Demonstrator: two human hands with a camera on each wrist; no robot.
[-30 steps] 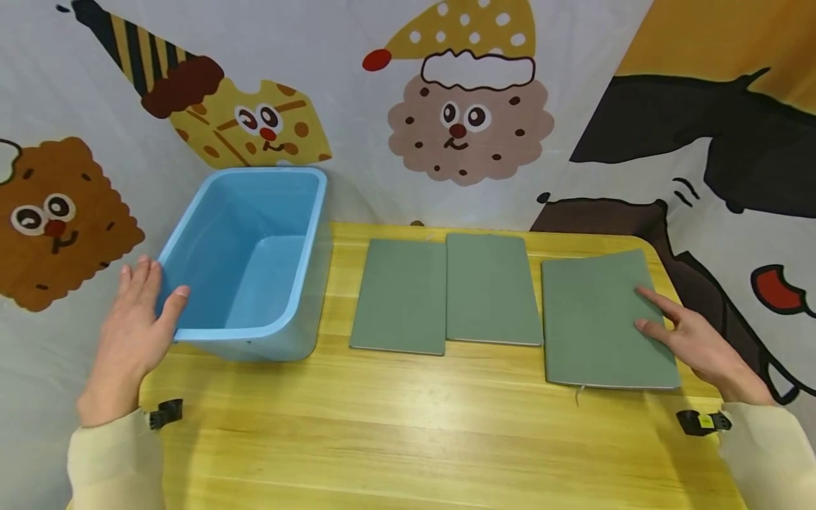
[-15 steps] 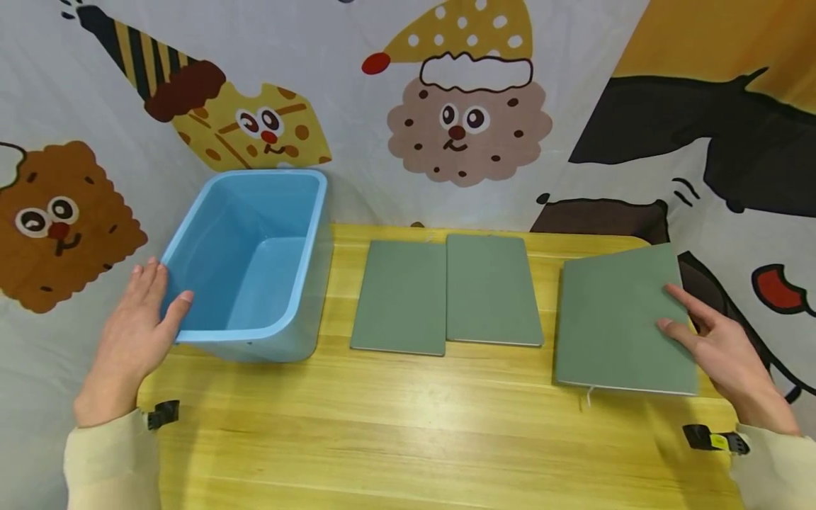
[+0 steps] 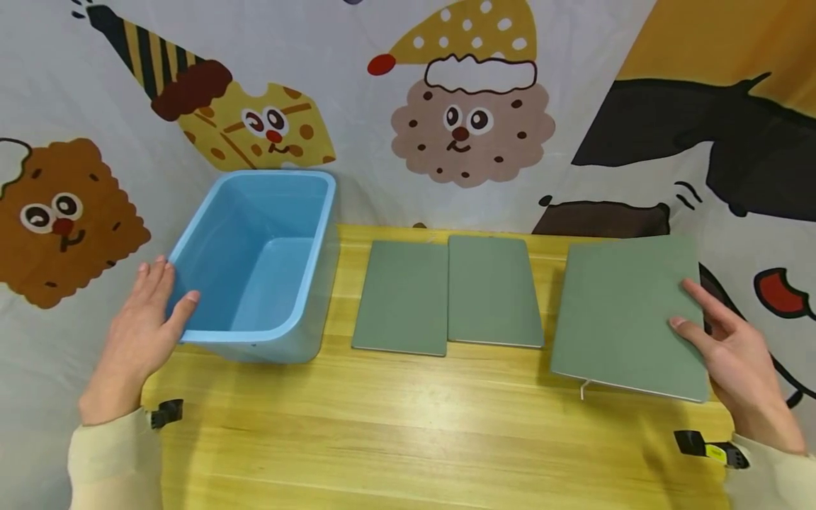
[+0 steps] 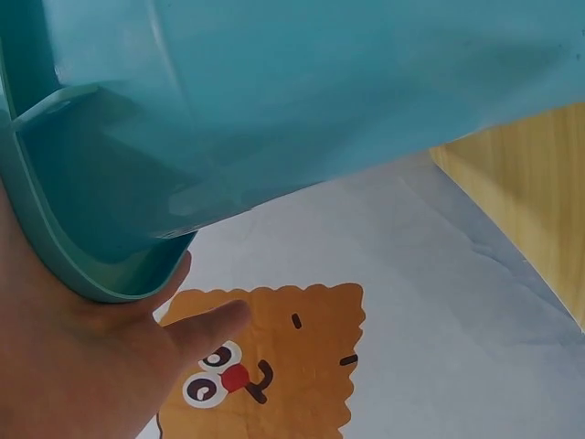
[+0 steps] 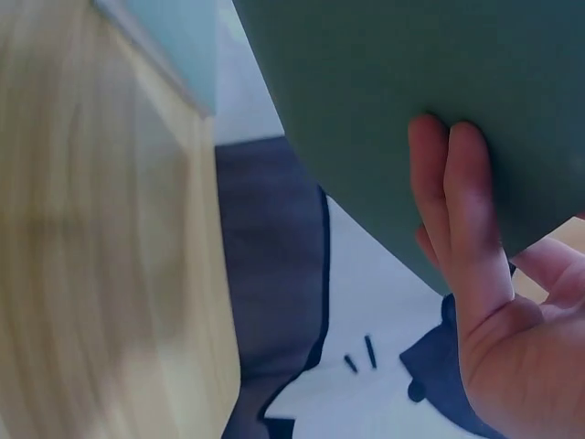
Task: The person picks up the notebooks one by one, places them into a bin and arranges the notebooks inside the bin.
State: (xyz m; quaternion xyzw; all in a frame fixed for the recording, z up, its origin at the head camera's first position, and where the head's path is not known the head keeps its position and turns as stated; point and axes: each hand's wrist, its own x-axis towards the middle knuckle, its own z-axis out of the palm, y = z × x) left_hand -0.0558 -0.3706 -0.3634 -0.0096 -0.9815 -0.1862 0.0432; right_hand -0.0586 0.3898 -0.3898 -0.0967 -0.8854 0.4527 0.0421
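My right hand point(image 3: 742, 354) pinches a green notebook point(image 3: 627, 315) by its right edge, with the thumb and a finger on top and other fingers point(image 5: 468, 174) flat against its underside in the right wrist view. The notebook is raised off the table and tilted, and a thin pale ribbon hangs from its near edge. At the near left corner of a light blue plastic bin point(image 3: 309, 276), my left hand point(image 3: 137, 329) rests against the rim with its fingers straight and the thumb spread apart. No contents show inside the bin.
Two more green notebooks lie flat side by side, a left one point(image 3: 401, 297) and a right one point(image 3: 494, 290), between the bin and the raised notebook. A wooden table point(image 3: 408, 432) supports them. Behind hangs a cartoon-printed cloth point(image 3: 357, 99).
The right hand has moved right with the notebook, which has slid toward the table's right edge, then risen and tilted. The left hand stays at the bin's rim.
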